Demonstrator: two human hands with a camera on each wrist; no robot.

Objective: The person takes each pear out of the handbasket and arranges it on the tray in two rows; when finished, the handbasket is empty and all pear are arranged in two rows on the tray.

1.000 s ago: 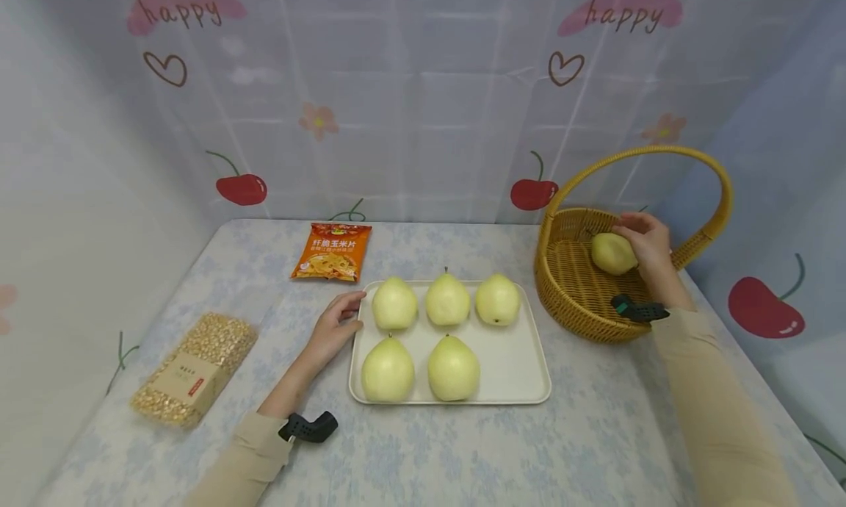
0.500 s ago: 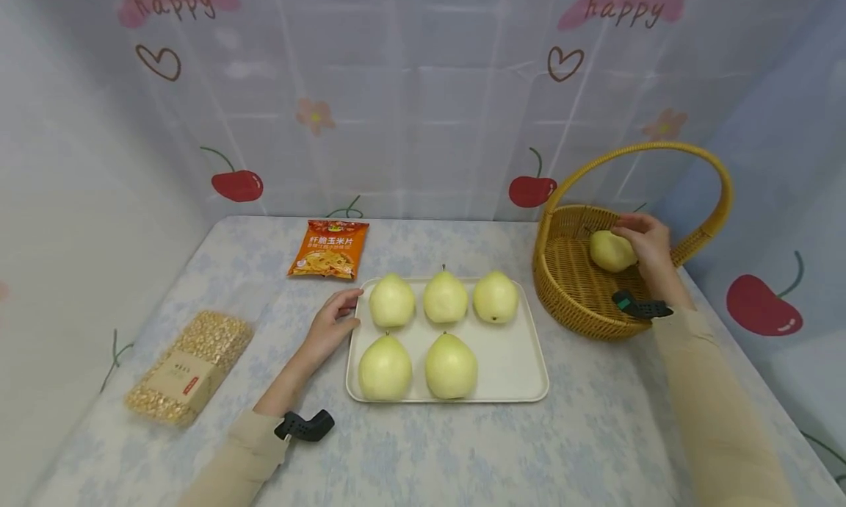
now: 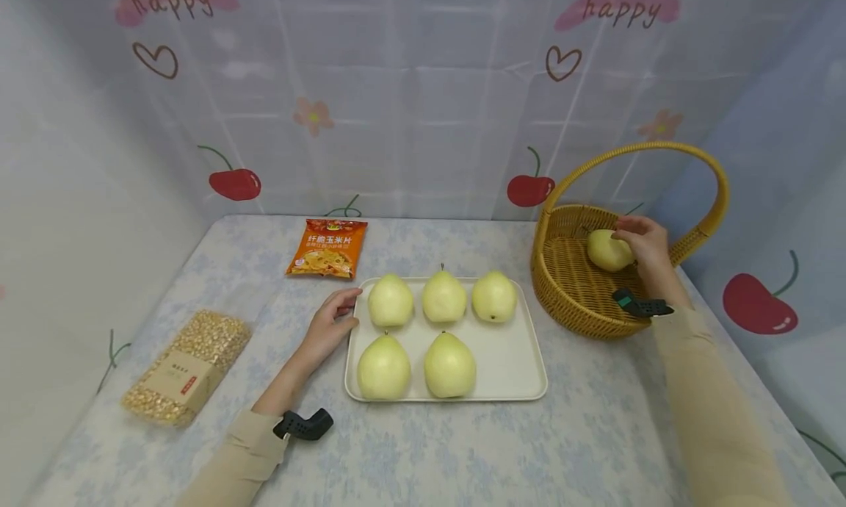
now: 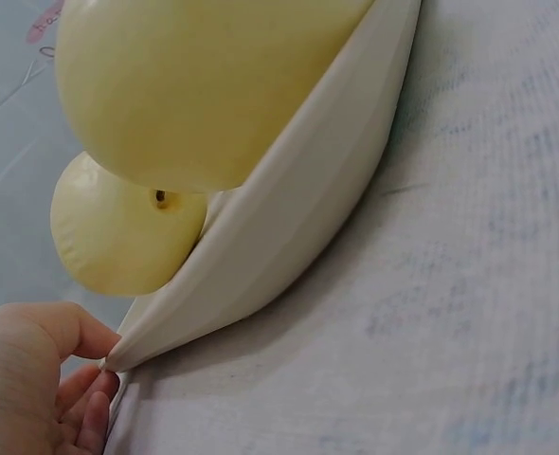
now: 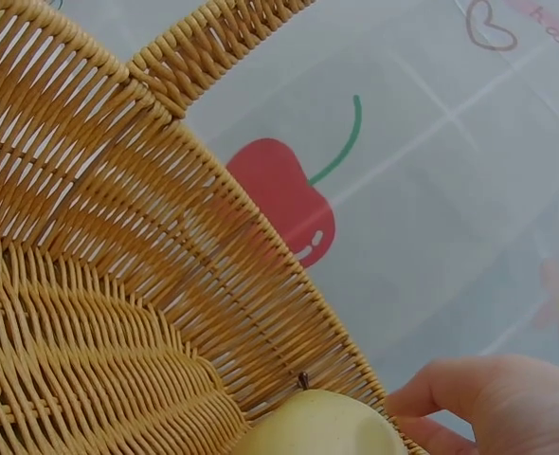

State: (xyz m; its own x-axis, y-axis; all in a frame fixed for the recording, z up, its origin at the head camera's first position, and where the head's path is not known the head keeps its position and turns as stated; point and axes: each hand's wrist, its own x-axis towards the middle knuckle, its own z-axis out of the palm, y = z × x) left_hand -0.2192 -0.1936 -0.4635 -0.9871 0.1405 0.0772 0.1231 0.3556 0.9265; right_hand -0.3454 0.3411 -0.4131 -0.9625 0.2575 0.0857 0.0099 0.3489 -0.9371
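My left hand [image 3: 330, 319] pinches the left rim of a white rectangular tray [image 3: 509, 367]; the left wrist view shows thumb and fingers meeting at its edge. On that tray sit several pale yellow-green pears, among them a front-left pear [image 3: 384, 369] and a back-right pear [image 3: 494, 297]. At the right, my right hand [image 3: 648, 248] reaches into a woven basket [image 3: 575, 301] and holds a pear [image 3: 609, 250] by its far right side, low near the basket floor. The same pear [image 5: 322, 427] shows its dark stem in the right wrist view, where its lower part is cut off.
The basket's tall arched handle [image 3: 651, 147] rises over the right hand. An orange snack bag [image 3: 327, 250] lies behind the tray's left corner. A clear bag of corn kernels [image 3: 188, 367] lies at the left. A printed curtain [image 3: 410, 125] hangs behind the table.
Both hands keep their places, the left at the tray rim and the right on the pear in the basket. The head view has shifted slightly.
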